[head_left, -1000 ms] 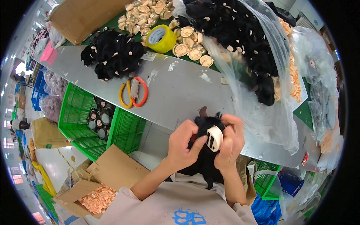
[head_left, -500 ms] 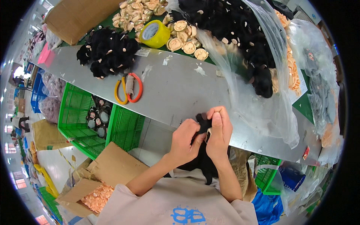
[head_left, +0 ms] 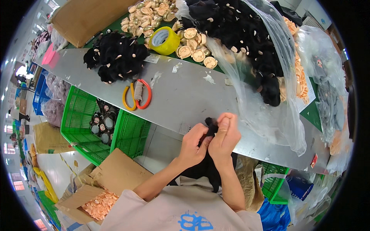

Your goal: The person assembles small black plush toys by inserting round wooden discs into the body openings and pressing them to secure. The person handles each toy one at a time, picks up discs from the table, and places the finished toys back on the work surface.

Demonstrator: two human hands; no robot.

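Gripping a black plush toy (head_left: 206, 165) between them, the left hand (head_left: 192, 144) and right hand (head_left: 225, 134) pinch it just off the grey surface (head_left: 185, 96).

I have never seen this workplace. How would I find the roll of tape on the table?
Start at the long grey metal table and look to its far edge. There, between the pile of black plush pieces and the clear plastic bag, lies the roll of tape. It is the only bright yellow ring among tan round discs.
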